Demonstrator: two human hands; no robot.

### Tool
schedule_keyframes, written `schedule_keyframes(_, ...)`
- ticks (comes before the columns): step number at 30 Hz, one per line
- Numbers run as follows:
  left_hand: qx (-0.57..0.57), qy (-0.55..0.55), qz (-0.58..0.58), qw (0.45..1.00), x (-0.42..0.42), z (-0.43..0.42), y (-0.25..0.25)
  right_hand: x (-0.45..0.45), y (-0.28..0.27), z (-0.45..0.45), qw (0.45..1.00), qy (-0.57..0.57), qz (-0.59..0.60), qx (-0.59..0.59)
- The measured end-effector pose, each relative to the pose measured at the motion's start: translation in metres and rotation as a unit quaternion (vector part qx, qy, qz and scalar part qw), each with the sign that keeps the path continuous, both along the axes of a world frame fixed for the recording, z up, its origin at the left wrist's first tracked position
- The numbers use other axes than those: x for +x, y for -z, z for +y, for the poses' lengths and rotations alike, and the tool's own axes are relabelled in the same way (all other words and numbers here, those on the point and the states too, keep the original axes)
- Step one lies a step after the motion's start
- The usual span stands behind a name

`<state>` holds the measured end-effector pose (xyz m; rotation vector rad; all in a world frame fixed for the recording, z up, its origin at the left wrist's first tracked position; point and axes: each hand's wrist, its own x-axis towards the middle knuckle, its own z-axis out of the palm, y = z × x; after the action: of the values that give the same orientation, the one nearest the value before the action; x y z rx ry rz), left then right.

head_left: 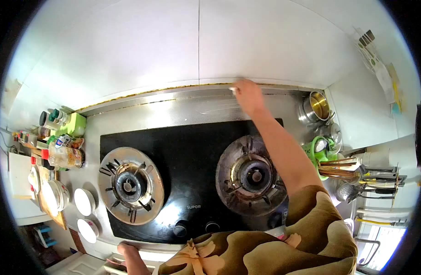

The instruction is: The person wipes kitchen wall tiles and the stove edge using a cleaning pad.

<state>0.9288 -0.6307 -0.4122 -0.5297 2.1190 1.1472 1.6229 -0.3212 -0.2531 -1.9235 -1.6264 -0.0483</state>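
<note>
Reaching across the stove, my right hand (249, 96) is closed and slightly blurred at the back ledge, against the foot of the white wall. A small white piece (233, 90) sticks out from its fingers; I cannot make out its kind. Below that arm lies the right burner (256, 176) of the black gas stove (192, 156), partly covered by the forearm. My left hand (124, 250) is low, at the counter's front edge near the left burner (129, 187); its fingers are mostly hidden. A yellow-brown line (141, 94) runs along the wall's base.
At left stand white bowls (84, 202), a red-capped bottle (66, 157) and a green box (76, 124). On the right are metal pots (316, 106), a green holder (312, 149), chopsticks (336, 169) and hanging ladles (350, 192). Control knobs (180, 230) line the stove's front.
</note>
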Motion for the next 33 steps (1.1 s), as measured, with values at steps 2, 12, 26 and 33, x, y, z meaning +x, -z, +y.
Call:
schedule_keyframes(2, -0.041, -0.034, 0.063, 0.997, 0.015, 0.009, -0.014, -0.001, -0.002, 0.012, 0.998, -0.054, -0.023, 0.035)
schedule_keyframes(12, -0.022, -0.011, 0.039, 0.999, 0.023, 0.005, -0.028, 0.170, 0.012, -0.039, 0.961, 0.259, -0.071, -0.069)
schedule_keyframes(26, -0.425, 0.603, 0.186, 0.648, 0.070, 0.021, -0.020, 0.030, 0.027, 0.011, 0.990, 0.104, -0.071, -0.067)
schedule_keyframes(33, -0.538, 0.833, 0.105, 0.076, 0.039, 0.021, -0.061, 0.196, 0.000, -0.040, 0.940, 0.264, -0.175, -0.125)
